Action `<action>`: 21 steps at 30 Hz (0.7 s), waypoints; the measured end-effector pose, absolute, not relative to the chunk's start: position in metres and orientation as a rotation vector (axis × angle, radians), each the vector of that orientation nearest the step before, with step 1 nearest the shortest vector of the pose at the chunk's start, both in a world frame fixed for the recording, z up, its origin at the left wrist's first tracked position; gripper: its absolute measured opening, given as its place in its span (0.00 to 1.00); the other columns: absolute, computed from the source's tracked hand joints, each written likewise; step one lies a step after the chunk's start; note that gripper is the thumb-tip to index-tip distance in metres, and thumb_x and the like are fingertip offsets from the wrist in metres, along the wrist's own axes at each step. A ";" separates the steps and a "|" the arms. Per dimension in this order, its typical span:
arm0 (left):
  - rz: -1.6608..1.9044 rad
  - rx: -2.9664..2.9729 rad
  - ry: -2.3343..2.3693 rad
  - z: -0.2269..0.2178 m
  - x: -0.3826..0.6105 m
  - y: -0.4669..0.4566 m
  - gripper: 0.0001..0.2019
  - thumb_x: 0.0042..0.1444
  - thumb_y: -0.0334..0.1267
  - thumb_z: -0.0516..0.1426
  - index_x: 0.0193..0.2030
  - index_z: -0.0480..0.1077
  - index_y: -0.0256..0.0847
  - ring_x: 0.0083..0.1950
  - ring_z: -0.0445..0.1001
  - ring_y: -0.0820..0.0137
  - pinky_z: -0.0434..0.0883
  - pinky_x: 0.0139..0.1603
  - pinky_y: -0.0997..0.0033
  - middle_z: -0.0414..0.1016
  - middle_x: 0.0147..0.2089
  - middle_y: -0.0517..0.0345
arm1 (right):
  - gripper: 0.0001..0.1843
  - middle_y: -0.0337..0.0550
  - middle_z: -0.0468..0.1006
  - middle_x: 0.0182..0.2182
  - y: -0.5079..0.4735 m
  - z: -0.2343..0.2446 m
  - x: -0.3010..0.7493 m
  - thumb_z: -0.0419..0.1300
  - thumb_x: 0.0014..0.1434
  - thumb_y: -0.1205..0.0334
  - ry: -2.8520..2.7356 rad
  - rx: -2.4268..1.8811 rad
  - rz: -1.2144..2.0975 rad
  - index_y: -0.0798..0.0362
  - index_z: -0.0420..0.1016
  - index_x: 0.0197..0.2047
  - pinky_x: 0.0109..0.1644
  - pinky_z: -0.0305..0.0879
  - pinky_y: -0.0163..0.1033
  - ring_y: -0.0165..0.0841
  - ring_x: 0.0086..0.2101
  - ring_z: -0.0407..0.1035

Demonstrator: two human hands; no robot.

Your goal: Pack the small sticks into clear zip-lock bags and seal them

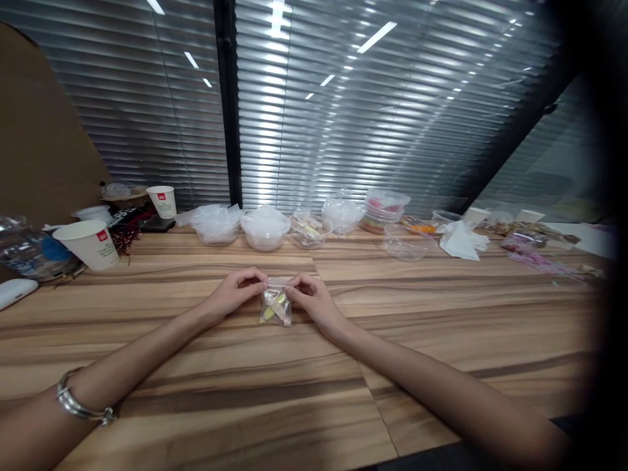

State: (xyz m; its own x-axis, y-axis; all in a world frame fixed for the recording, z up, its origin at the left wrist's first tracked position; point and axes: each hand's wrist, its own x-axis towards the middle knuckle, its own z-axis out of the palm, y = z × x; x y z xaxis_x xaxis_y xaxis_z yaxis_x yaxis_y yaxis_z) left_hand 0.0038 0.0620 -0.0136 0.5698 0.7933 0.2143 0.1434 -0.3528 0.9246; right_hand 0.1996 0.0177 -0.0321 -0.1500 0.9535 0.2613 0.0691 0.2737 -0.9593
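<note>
Between my two hands is a small clear zip bag (pixel 276 307) with yellow and pale pieces inside, too small to name. My left hand (pixel 239 292) pinches the bag's top left corner between thumb and forefinger. At the top right corner, my right hand (pixel 314 299) grips the same edge in a matching pinch. The bag's body hangs below the fingers, close to the wooden table (pixel 206 399). A silver bangle (pixel 81 402) circles my left forearm.
Along the back stand clear plastic bowls (pixel 265 229), a stack of tubs (pixel 385 208) and a crumpled white tissue (pixel 464 241). At the left are paper cups (pixel 93 245), a plastic bottle (pixel 34 252) and a white device (pixel 17 292). Window blinds (pixel 343 111) rise behind.
</note>
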 end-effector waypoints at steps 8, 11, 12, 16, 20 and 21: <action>0.788 1.915 0.807 -0.012 0.006 0.059 0.11 0.51 0.44 0.57 0.30 0.71 0.35 0.31 0.66 0.72 0.62 0.31 0.75 0.70 0.29 0.58 | 0.11 0.39 0.71 0.26 0.016 -0.031 0.196 0.59 0.53 0.55 -1.564 -1.000 1.068 0.55 0.70 0.30 0.33 0.59 0.34 0.29 0.28 0.64; 0.780 1.923 0.803 -0.011 0.006 0.059 0.11 0.51 0.44 0.57 0.29 0.70 0.36 0.28 0.64 0.74 0.61 0.28 0.77 0.68 0.27 0.60 | 0.10 0.39 0.71 0.27 0.016 -0.031 0.196 0.58 0.54 0.55 -1.576 -0.987 1.076 0.54 0.69 0.30 0.34 0.59 0.34 0.29 0.29 0.63; 0.779 1.941 0.805 -0.011 0.006 0.058 0.12 0.51 0.44 0.57 0.29 0.70 0.36 0.28 0.64 0.74 0.61 0.28 0.77 0.68 0.26 0.60 | 0.10 0.39 0.71 0.28 0.015 -0.030 0.195 0.58 0.54 0.55 -1.582 -0.987 1.073 0.54 0.69 0.31 0.33 0.59 0.34 0.29 0.29 0.63; 0.709 2.054 0.765 -0.007 0.007 0.054 0.13 0.52 0.45 0.56 0.29 0.71 0.36 0.31 0.66 0.72 0.63 0.31 0.75 0.70 0.29 0.58 | 0.10 0.38 0.70 0.27 0.011 -0.025 0.193 0.58 0.54 0.54 -1.621 -1.010 1.050 0.53 0.70 0.32 0.31 0.58 0.33 0.28 0.28 0.62; 0.664 2.032 0.768 -0.005 0.009 0.053 0.13 0.53 0.45 0.55 0.31 0.71 0.36 0.31 0.66 0.72 0.63 0.31 0.76 0.70 0.28 0.59 | 0.12 0.37 0.70 0.26 0.009 -0.023 0.192 0.57 0.54 0.52 -1.628 -1.048 1.044 0.53 0.70 0.32 0.29 0.56 0.32 0.28 0.27 0.62; 0.669 2.000 0.773 -0.005 0.009 0.053 0.13 0.53 0.45 0.55 0.31 0.71 0.36 0.31 0.66 0.72 0.63 0.31 0.75 0.70 0.29 0.59 | 0.13 0.38 0.70 0.27 0.009 -0.023 0.192 0.57 0.55 0.52 -1.618 -1.043 1.042 0.53 0.70 0.32 0.30 0.57 0.32 0.28 0.27 0.62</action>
